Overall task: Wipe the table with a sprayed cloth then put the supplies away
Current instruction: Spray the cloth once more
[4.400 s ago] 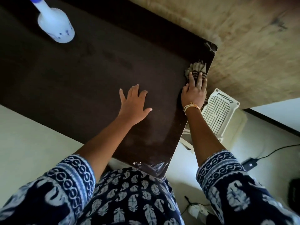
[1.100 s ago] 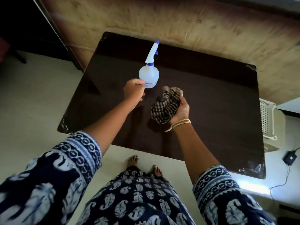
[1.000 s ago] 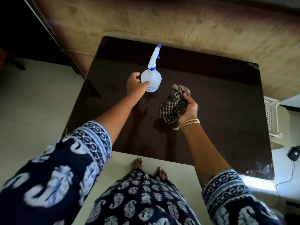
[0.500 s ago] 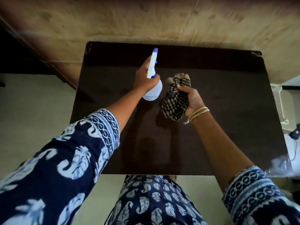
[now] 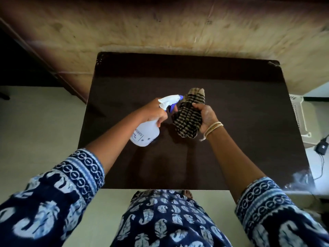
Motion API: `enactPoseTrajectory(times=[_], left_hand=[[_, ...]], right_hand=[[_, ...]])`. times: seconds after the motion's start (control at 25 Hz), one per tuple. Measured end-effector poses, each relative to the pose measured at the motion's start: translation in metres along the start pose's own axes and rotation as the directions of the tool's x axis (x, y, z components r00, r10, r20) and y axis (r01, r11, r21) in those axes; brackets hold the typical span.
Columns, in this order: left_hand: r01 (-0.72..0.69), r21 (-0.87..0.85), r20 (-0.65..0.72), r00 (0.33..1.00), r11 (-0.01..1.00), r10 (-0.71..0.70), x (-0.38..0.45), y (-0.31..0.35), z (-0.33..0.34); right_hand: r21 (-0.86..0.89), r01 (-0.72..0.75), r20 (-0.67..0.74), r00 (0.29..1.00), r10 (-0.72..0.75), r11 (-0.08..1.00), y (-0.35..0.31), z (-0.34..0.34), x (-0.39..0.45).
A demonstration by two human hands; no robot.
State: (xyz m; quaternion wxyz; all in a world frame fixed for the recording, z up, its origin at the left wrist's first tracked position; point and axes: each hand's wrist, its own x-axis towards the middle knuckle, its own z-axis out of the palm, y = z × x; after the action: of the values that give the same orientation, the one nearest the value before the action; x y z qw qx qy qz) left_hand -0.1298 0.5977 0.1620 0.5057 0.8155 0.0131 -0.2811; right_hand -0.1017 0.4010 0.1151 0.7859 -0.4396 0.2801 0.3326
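My left hand [image 5: 154,111] grips the neck of a white spray bottle [image 5: 145,133] with a blue trigger, lifted off the dark brown table [image 5: 240,122] and tilted so its nozzle points right at the cloth. My right hand [image 5: 204,115] holds a bunched checked brown-and-black cloth [image 5: 187,118] upright above the middle of the table, a few centimetres from the nozzle. Both hands hang over the table's centre.
A plywood wall [image 5: 178,29] runs behind the table. A white plastic basket [image 5: 299,114] stands on the floor at the right edge, with a black adapter and cable [image 5: 321,148] beside it. Pale floor lies to the left and in front.
My left hand has lifted the spray bottle off the table and tilted its nozzle toward the cloth. My right hand keeps the cloth bunched above the table.
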Motion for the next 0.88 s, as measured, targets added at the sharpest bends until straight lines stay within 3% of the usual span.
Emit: enactPoseTrajectory(times=[0.16, 0.4, 0.6, 0.88], left_hand=[[0.160, 0.093, -0.018, 0.987, 0.983, -0.159, -0.020, -0.001, 0.009], [0.244, 0.221, -0.036, 0.970, 0.944, -0.242, -0.033, -0.002, 0.023], [0.209, 0.161, 0.006, 0.977, 0.964, -0.213, -0.043, 0.000, 0.027], [0.175, 0.209, 0.002, 0.984, 0.962, -0.180, -0.050, -0.003, 0.031]], right_hand=[[-0.006, -0.014, -0.027, 1.000, 0.013, 1.000, 0.012, -0.005, -0.008], [-0.003, 0.024, 0.022, 0.999, -0.024, 1.000, 0.019, -0.009, -0.021], [-0.029, 0.023, 0.021, 1.000, -0.022, 0.999, 0.018, -0.016, -0.030], [-0.053, 0.033, 0.014, 0.999, -0.032, 0.998, 0.025, -0.019, -0.033]])
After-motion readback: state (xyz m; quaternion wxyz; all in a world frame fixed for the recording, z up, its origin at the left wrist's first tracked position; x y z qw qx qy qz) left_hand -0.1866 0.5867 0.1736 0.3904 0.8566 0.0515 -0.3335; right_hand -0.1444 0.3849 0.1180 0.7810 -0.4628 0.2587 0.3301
